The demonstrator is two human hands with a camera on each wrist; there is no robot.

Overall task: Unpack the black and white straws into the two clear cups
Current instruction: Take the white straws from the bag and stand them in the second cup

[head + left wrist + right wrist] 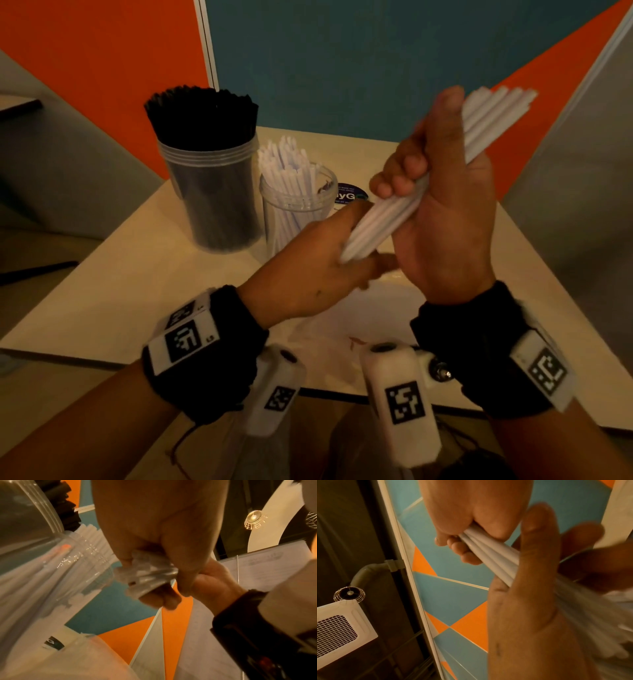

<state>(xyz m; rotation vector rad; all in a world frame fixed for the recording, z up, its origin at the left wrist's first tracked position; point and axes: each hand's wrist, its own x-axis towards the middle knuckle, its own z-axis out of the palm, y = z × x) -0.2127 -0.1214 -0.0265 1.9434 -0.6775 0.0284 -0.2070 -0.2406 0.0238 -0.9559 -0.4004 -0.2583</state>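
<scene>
The right hand (442, 212) has its fingers curled tight round a bunch of white straws (428, 178), held up in the air and tilted. The left hand (318, 270) grips the low end of the bunch; the left wrist view shows crinkly clear wrap (145, 572) in its fingers. On the table (144, 274) stand 2 cups, just beside each other. The big cup (212, 192) is packed with black straws (202, 113). The small cup (298, 202) is part full of white ones. I think only this bunch is left.
</scene>
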